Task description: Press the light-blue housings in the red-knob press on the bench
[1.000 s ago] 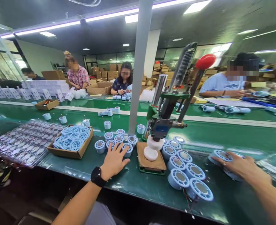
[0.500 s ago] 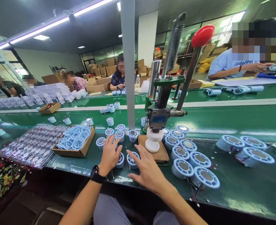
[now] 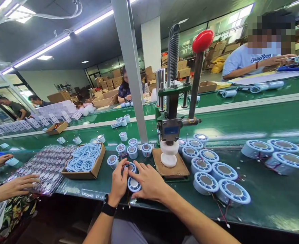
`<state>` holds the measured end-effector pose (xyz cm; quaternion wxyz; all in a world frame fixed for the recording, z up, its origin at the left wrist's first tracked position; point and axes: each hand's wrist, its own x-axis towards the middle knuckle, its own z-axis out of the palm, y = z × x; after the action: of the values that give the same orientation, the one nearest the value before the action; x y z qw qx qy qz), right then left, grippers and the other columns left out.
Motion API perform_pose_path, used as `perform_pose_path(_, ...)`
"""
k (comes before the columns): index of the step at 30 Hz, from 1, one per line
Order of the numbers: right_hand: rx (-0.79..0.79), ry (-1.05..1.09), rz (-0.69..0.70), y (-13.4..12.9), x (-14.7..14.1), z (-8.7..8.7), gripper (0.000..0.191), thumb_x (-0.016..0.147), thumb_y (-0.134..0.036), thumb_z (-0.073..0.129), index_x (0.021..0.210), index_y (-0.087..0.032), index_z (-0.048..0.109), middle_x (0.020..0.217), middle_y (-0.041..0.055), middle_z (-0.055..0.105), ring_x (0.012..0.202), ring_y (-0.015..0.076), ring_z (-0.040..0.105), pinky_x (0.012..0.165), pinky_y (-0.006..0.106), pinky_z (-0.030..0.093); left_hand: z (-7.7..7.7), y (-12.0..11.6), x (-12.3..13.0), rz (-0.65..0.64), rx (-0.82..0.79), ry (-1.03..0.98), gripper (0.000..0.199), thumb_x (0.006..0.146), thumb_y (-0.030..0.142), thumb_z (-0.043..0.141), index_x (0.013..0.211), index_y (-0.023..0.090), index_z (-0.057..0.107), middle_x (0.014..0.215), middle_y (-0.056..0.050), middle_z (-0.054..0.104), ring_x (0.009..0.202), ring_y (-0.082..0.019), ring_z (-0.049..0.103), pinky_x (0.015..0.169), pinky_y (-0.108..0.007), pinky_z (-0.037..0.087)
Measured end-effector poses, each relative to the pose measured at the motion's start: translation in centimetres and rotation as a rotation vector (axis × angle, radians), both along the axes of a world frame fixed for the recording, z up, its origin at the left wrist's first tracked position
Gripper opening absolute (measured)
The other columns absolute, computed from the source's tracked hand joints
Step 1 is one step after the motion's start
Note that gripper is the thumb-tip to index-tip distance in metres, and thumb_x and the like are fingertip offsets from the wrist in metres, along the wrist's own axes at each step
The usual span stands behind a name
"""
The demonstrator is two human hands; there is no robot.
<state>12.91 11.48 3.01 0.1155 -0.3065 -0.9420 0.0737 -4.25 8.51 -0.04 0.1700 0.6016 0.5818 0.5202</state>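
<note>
You've got two pale-blue housings between your hands, and if we put the middle of the clock there, they're dead centre: the far housing (image 3: 131,167) and the near housing (image 3: 134,184), both face-up on the green bench (image 3: 96,189). Your left hand (image 3: 119,179) is half curled, thumb and forefinger up against the far one; can't tell if you're really gripping it. Your right hand (image 3: 151,181) is wider, thumb and forefinger making a loose C around the near one, and again I can't tell if there's any squeeze.

There's a bunch of loose housings (image 3: 132,152) just beyond at 12, and the hand press (image 3: 170,131) with its red knob (image 3: 202,41) stands at 1. The lower white pad (image 3: 168,160) is at 2, on a brown board (image 3: 175,171). Big cluster of housings (image 3: 205,180) around 3, with a trio (image 3: 289,159) farther out that way. Box of blue rings (image 3: 84,157) between 9 and 10, then a mat of small parts (image 3: 50,166) at 9, where a co-worker's hand (image 3: 22,184) hangs over the near side.
</note>
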Motion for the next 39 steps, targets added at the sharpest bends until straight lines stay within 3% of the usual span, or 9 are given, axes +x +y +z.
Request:
perform_pose_path(6, -0.004, -0.126, 0.1, 1.4, 1.4, 0.8, 0.094, 0.065, -0.08, 0.067, 0.143, -0.033, 0.047, 0.157, 0.0201, 0.021, 0.12, 0.043, 0.054, 0.087, 0.053, 0.051, 0.2, 0.2, 0.5, -0.132, 0.002, -0.145, 0.039, 0.098, 0.033, 0.041, 0.135, 0.021, 0.046, 0.127, -0.013, 0.06, 0.115, -0.022, 0.063, 0.096, -0.039, 0.054)
perform_pose_path(12, -0.026, -0.153, 0.025, 0.3, 1.5, 1.3, 0.078, 0.067, -0.077, 0.068, 0.126, -0.026, 0.06, 0.154, 0.0217, 0.028, 0.107, 0.0386, 0.064, 0.085, 0.049, 0.053, 2.9, 3.8, -4.5, 0.181, -0.014, 0.596, 0.049, 0.092, 0.031, 0.052, 0.14, 0.018, 0.048, 0.14, -0.018, 0.051, 0.136, -0.032, 0.043, 0.114, -0.055, 0.033)
perform_pose_path(15, -0.037, -0.152, -0.016, -0.2, 1.4, 1.2, 0.076, 0.065, -0.072, 0.073, 0.125, -0.026, 0.061, 0.154, 0.0208, 0.027, 0.108, 0.0378, 0.064, 0.087, 0.048, 0.053, 4.1, 6.4, -6.1, 0.109, -0.166, 0.834, 0.067, 0.088, 0.039, 0.062, 0.149, 0.022, 0.038, 0.154, -0.018, 0.036, 0.141, -0.037, 0.036, 0.112, -0.058, 0.033)
perform_pose_path(20, -0.065, -0.138, -0.077, -1.1, 2.5, 1.2, 0.072, 0.064, -0.06, 0.081, 0.125, -0.028, 0.059, 0.157, 0.02, 0.021, 0.113, 0.0404, 0.061, 0.087, 0.052, 0.053, 4.2, 8.6, -5.1, -0.103, -0.251, 0.98, 0.066, 0.089, 0.052, 0.059, 0.148, 0.032, 0.039, 0.157, -0.015, 0.032, 0.143, -0.036, 0.034, 0.109, -0.055, 0.037)
perform_pose_path(27, -0.149, 0.036, -0.231, -6.2, 8.1, 1.5, 0.078, 0.059, -0.064, 0.081, 0.127, -0.031, 0.059, 0.16, 0.015, 0.016, 0.114, 0.0355, 0.061, 0.089, 0.047, 0.055, 3.0, 8.3, -2.5, 0.025, -0.165, 0.951, 0.047, 0.089, 0.048, 0.06, 0.13, 0.025, 0.058, 0.144, -0.014, 0.048, 0.134, -0.033, 0.042, 0.106, -0.051, 0.042)
perform_pose_path(31, 0.097, 0.193, -0.482, -8.1, 14.1, 3.6, 0.069, 0.065, -0.063, 0.077, 0.124, -0.028, 0.063, 0.159, 0.0118, 0.018, 0.122, 0.0331, 0.057, 0.089, 0.038, 0.057, 2.8, 8.5, -1.9, 0.015, -0.119, 0.968, 0.042, 0.087, 0.047, 0.056, 0.12, 0.02, 0.06, 0.134, -0.015, 0.055, 0.127, -0.033, 0.047, 0.109, -0.048, 0.04)
perform_pose_path(34, 0.262, 0.145, -0.893, -7.2, 19.5, 5.1, 0.058, 0.076, -0.061, 0.068, 0.124, -0.028, 0.064, 0.157, 0.0106, 0.022, 0.116, 0.0316, 0.061, 0.079, 0.038, 0.059, 2.4, 9.0, -1.9, -0.012, -0.116, 0.974, 0.046, 0.087, 0.047, 0.049, 0.117, 0.014, 0.06, 0.131, -0.018, 0.055, 0.126, -0.035, 0.046, 0.11, -0.051, 0.037)
perform_pose_path(37, 0.198, -0.008, -1.257, -4.8, 25.0, 5.2, 0.059, 0.084, -0.068, 0.053, 0.129, -0.029, 0.061, 0.151, 0.0125, 0.031, 0.096, 0.0299, 0.067, 0.071, 0.043, 0.058, 2.3, 9.1, -1.8, -0.013, -0.14, 0.933, 0.048, 0.084, 0.047, 0.047, 0.116, 0.013, 0.059, 0.134, -0.018, 0.053, 0.127, -0.037, 0.044, 0.11, -0.053, 0.037)
perform_pose_path(39, 0.08, -0.085, -1.341, -3.0, 27.9, 4.3, 0.064, 0.085, -0.071, 0.049, 0.133, -0.029, 0.059, 0.146, 0.0153, 0.036, 0.092, 0.0301, 0.068, 0.073, 0.046, 0.057, 2.4, 8.7, -1.6, -0.013, -0.159, 0.907, 0.047, 0.084, 0.046, 0.047, 0.116, 0.014, 0.059, 0.134, -0.017, 0.053, 0.128, -0.037, 0.043, 0.109, -0.053, 0.037)
